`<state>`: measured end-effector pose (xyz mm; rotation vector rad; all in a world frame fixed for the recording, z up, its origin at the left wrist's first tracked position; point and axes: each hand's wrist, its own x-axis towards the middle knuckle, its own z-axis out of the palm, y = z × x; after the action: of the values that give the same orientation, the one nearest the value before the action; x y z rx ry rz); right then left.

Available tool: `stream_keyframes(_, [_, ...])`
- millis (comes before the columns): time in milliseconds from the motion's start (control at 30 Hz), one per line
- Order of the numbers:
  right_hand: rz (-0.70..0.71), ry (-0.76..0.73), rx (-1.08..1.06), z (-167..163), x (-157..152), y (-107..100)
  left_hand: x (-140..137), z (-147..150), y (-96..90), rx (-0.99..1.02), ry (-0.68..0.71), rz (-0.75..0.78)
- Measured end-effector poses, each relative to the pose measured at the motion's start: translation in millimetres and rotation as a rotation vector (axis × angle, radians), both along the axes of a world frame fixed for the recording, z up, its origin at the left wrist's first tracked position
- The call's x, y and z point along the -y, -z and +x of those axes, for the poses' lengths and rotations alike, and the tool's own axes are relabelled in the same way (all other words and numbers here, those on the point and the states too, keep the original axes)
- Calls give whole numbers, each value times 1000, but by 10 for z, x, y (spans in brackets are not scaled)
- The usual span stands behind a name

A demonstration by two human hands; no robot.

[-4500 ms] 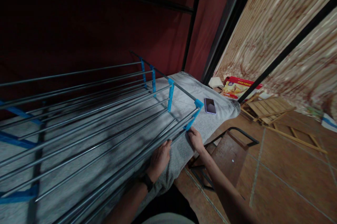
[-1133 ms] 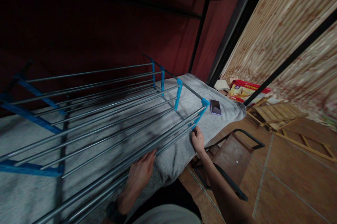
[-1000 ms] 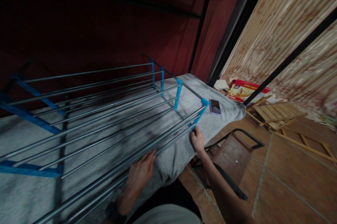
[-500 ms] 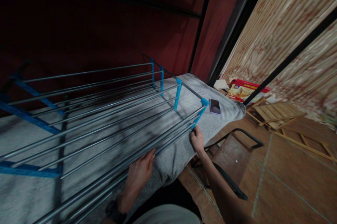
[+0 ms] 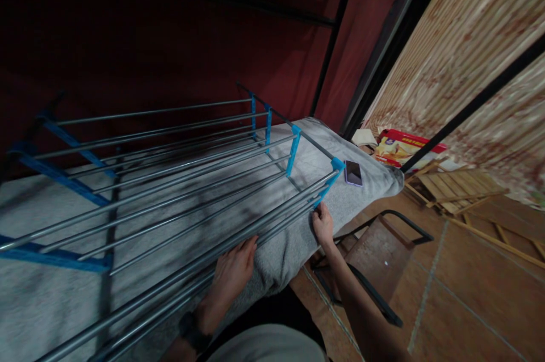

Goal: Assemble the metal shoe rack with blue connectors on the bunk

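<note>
A shoe rack (image 5: 187,162) of grey metal tubes and blue plastic brackets lies on a bed with a grey blanket (image 5: 272,262). At its near right corner, my right hand (image 5: 323,224) is closed on the lower end of a blue bracket (image 5: 328,182); the fingertips are partly hidden. My left hand (image 5: 234,269) lies along the front tubes (image 5: 170,282), its fingers together and curled at them, with some of the grip out of sight. A dark band circles my left wrist.
A phone (image 5: 353,173) rests on the blanket beyond the rack's right end. Beside the bed stands a brown chair with a black frame (image 5: 381,248). Folded wooden furniture (image 5: 462,189) and a red and yellow box (image 5: 404,146) are on the tiled floor. Dark bed posts (image 5: 330,55) rise behind.
The view has shifted slightly, so the rack and room sit a little farther right. Both hands keep their places on the rack.
</note>
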<state>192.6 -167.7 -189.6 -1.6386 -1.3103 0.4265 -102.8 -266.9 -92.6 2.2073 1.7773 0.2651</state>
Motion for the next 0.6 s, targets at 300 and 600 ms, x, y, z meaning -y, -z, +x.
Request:
stream_keyframes(300, [252,27,-71,-196,683,-185,149,148,-122,1,-2,-52])
stream_keyframes(600, [196,-959,146,-1146,1423,-1121,245,208,-124,-24,19,20])
